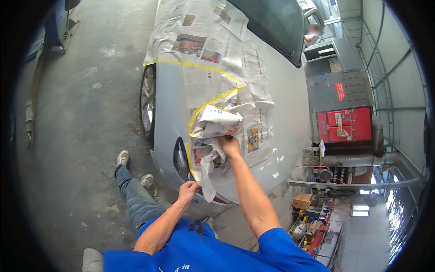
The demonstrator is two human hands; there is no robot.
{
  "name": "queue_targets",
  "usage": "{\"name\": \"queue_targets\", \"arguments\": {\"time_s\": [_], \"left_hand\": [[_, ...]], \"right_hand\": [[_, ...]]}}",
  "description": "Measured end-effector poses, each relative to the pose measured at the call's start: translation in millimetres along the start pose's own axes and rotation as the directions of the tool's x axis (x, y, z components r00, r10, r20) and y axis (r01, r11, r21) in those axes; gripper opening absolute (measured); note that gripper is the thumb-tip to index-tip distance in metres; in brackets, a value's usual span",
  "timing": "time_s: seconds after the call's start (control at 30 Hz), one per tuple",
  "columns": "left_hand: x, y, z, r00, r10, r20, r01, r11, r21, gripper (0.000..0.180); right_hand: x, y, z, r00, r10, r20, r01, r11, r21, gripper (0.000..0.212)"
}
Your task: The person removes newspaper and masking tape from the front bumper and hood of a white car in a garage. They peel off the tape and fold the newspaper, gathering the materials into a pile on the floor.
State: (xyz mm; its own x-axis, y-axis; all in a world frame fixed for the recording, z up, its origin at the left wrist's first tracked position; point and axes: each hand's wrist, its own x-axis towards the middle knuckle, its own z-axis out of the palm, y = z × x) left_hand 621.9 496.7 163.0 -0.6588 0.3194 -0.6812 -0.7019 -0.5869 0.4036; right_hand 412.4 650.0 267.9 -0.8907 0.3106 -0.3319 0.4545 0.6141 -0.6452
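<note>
A silver-grey car (168, 99) has its front covered in newspaper (195, 29), edged with yellow masking tape (210, 68). My right hand (230, 146) reaches over the hood and grips a bunched, folded-back newspaper sheet (219, 120); its fingertips are partly hidden by the paper. Lower down, beside the headlight (181, 158), the fingers of my left hand (186, 192) are pinched together at the lower end of the tape strip along the lamp's edge. A loose paper flap (207, 181) hangs between the two hands.
The front wheel (147, 99) stands left of the hood, above the concrete floor (90, 113). At the right are a red cabinet (343, 124), a cardboard box (302, 201) and a cluttered shelf (312, 229). Another person (312, 35) is far off at upper right.
</note>
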Motion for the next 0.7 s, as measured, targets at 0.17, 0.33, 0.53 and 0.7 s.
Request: {"name": "queue_targets", "arguments": {"time_s": [0.17,0.33,0.53,0.7], "left_hand": [[-36.2,74.1,14.9,0.968,0.231,0.095,-0.242,0.961,0.130,0.016],[-48.2,116.4,39.3,0.907,0.358,0.223,-0.350,0.934,-0.077,0.008],[-63.8,169.1,67.0,0.863,0.417,0.284,-0.384,0.908,-0.165,0.009],[-92.9,212.9,104.0,0.723,0.506,0.470,-0.555,0.831,-0.040,0.013]], "right_hand": [[-0.7,3.9,-1.5,1.000,0.012,-0.018,-0.013,0.999,-0.030,0.042],[-22.1,-37.7,-25.8,0.995,-0.074,0.072,0.061,0.983,0.173,0.041],[-49.1,-75.0,-67.6,0.989,-0.028,0.148,-0.003,0.979,0.204,0.043],[-78.9,-97.1,-104.7,0.995,-0.091,0.049,0.074,0.957,0.280,0.039]]}}
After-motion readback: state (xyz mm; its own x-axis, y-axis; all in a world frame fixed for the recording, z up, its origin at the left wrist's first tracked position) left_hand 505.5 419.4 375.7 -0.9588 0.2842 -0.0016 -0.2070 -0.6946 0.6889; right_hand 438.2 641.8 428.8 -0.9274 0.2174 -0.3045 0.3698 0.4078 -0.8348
